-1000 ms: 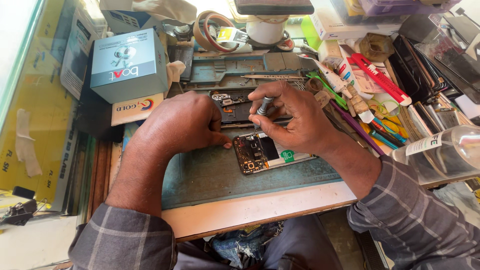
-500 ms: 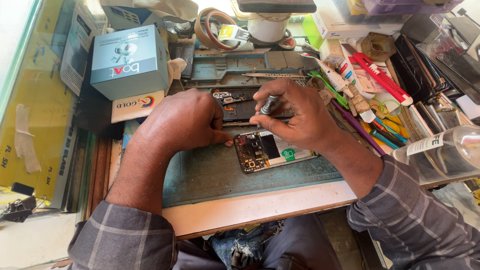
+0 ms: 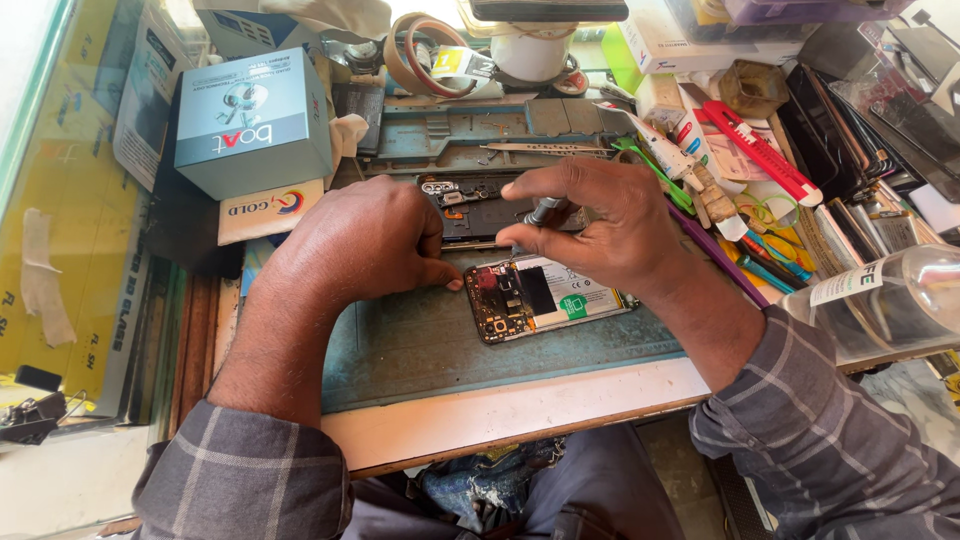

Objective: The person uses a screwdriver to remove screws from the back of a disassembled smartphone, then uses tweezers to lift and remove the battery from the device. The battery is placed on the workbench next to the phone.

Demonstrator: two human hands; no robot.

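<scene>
My right hand hides the screwdriver tip and the opened phone's far edge; board parts are too small to tell.

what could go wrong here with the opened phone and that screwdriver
1. The right hand holds a small screwdriver tip-down over the opened phone; a slip could scratch the exposed circuit board or battery.
2. Only the left hand fingertips steady the phone at its corner, so it might shift on the work mat.
3. The clear plastic bottle lies on its side by the right forearm; an elbow nudge could roll it off the edge.
</scene>
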